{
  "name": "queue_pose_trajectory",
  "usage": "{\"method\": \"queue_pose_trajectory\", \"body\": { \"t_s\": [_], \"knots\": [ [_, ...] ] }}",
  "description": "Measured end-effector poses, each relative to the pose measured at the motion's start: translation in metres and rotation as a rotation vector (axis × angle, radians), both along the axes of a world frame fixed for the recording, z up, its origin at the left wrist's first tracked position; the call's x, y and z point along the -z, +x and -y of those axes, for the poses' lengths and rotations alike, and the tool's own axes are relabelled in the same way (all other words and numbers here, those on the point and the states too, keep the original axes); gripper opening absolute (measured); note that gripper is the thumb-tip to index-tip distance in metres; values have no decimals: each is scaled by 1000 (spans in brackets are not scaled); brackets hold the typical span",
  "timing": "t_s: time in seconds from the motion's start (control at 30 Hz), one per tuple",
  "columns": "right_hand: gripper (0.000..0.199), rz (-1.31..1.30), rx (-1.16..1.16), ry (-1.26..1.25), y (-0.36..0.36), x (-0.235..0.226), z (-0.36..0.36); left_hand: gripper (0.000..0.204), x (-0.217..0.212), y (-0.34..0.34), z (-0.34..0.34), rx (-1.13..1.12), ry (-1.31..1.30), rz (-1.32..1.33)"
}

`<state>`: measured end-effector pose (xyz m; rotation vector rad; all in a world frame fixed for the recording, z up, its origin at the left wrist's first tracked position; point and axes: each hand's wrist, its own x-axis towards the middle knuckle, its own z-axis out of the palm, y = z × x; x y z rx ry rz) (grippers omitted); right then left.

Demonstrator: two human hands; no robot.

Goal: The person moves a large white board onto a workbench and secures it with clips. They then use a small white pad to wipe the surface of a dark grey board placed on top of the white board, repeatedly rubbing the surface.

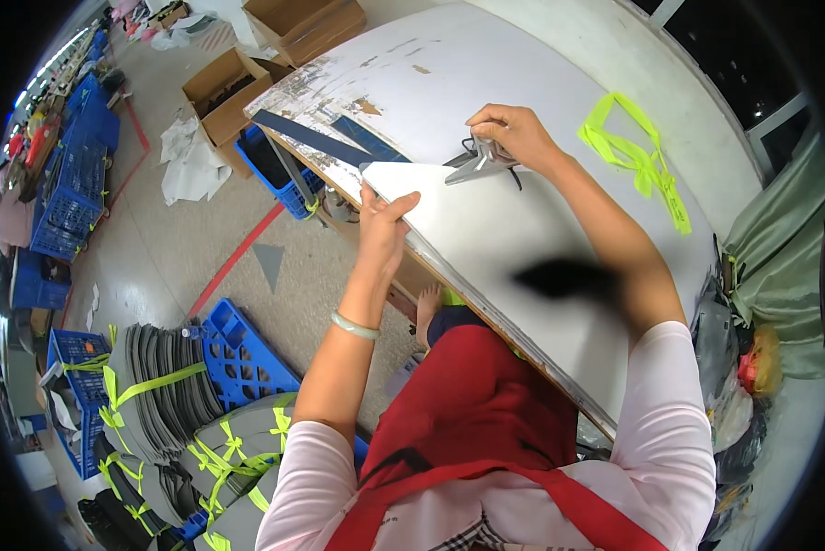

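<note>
A large pale grey sheet (523,248) lies on the worn white worktable (486,64). My left hand (382,225) grips the sheet's near-left edge, thumb on top. My right hand (514,133) is closed on a pair of grey scissors (475,165) at the sheet's far edge, blades pointing left. Dark blue strips (311,138) lie on the table past the sheet's corner. A dark blurred smear (564,277) crosses the sheet near my right forearm; what it is cannot be made out.
A neon yellow strap (638,156) lies on the table to the right. Cardboard boxes (224,92) and a blue crate (279,170) stand beyond the table's end. Bundles of grey pieces tied with yellow bands (160,386) sit on blue crates at lower left. Green cloth (780,248) hangs at right.
</note>
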<state>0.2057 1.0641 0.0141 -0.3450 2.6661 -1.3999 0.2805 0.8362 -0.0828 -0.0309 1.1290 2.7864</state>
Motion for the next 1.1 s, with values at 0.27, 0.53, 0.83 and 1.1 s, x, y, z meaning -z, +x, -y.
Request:
{"method": "queue_pose_trajectory", "body": {
  "t_s": [0.27, 0.53, 0.83, 1.1],
  "knots": [
    [27, 134, -238, 90, -29, 17, -15, 33, 22, -7, 11, 151, 82, 75],
    [42, 278, -160, -17, -31, 30, -33, 36, 17, -7, 7, 173, 15, 71],
    [19, 203, 176, -328, -22, 63, -6, 28, 18, -10, 6, 172, 26, 131],
    [17, 243, -21, -250, -24, 47, 0, 27, -4, -7, 0, 136, -6, 107]
  ]
}}
